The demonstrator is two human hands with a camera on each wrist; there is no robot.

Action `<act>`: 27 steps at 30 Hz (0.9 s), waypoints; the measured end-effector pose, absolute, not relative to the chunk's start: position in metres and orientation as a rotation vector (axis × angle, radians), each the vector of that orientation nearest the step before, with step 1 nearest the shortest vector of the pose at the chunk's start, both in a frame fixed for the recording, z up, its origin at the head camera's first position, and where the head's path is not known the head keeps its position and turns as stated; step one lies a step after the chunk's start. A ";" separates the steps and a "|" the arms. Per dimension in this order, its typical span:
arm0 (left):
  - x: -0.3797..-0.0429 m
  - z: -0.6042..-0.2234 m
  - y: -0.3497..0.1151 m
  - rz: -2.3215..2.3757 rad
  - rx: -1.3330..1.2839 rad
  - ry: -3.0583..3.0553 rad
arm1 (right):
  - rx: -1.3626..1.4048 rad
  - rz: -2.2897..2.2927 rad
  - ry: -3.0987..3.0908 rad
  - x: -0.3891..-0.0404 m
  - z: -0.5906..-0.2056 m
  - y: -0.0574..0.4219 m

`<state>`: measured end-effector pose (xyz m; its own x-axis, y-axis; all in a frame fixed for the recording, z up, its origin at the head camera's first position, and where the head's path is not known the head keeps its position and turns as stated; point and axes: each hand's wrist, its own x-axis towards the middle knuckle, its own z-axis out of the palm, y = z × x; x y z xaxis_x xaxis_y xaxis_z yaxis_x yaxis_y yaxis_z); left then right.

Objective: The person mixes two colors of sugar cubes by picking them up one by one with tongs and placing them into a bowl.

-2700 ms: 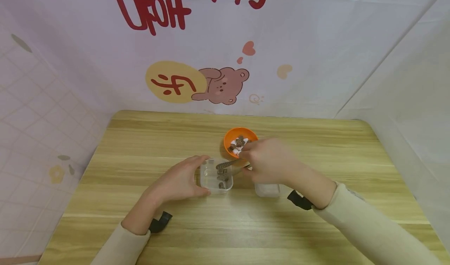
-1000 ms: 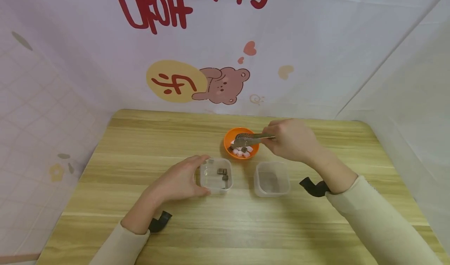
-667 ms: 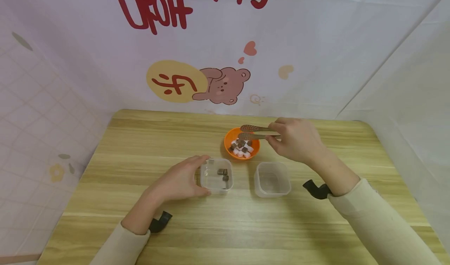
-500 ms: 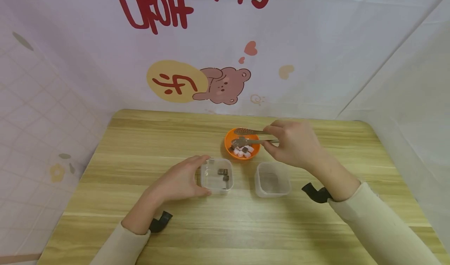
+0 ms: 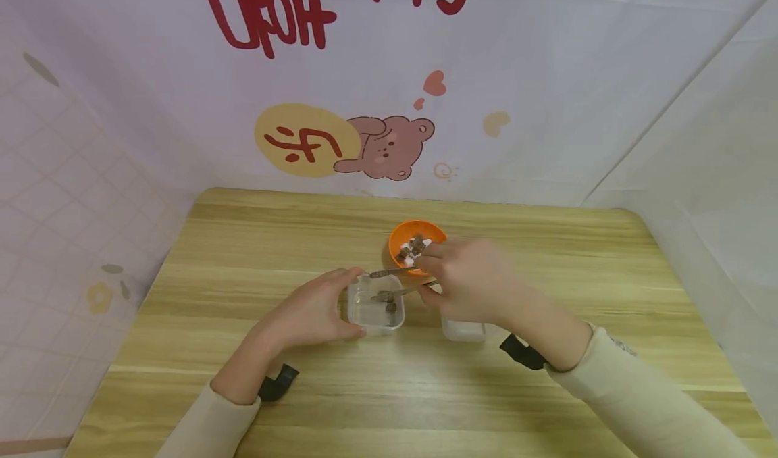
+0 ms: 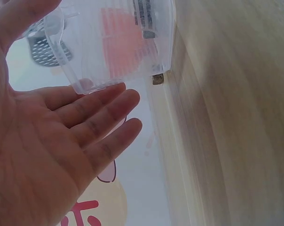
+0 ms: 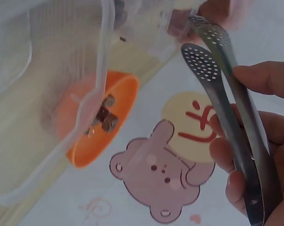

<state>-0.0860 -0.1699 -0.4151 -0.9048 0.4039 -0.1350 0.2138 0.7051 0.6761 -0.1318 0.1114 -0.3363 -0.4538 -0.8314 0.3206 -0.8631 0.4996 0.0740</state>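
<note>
My left hand (image 5: 313, 309) holds a clear plastic box (image 5: 363, 317), thumb and fingers at opposite sides. Brown cubes (image 5: 391, 307) lie in it, partly hidden by the tongs. In my right hand (image 5: 477, 279) I grip metal tongs (image 7: 225, 106) with perforated tips. The tips stand apart over the left box, nothing seen between them. An orange bowl (image 5: 413, 226) behind holds white and brown cubes (image 5: 416, 245), partly covered by the right hand. In the left wrist view, one small dark cube (image 6: 158, 79) shows just outside the box wall.
A second clear box (image 5: 464, 329) stands under the right hand, mostly hidden in the head view but large in the right wrist view. The wooden table (image 5: 389, 404) runs back to a white printed cloth (image 5: 535, 161).
From over the orange bowl half a second ago, the right hand and tongs have come left and nearer, to the left box. The left hand and its box stay put.
</note>
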 end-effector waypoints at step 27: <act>-0.087 -0.418 -0.171 1.001 0.520 2.638 | 1.282 -0.421 -2.524 -0.100 -0.363 0.052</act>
<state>-0.0868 -0.1706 -0.4179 -0.8987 0.4208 -0.1234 0.2329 0.6965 0.6787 -0.0997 0.0517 -0.3630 -0.5677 -0.8153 0.1137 -0.7343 0.5640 0.3777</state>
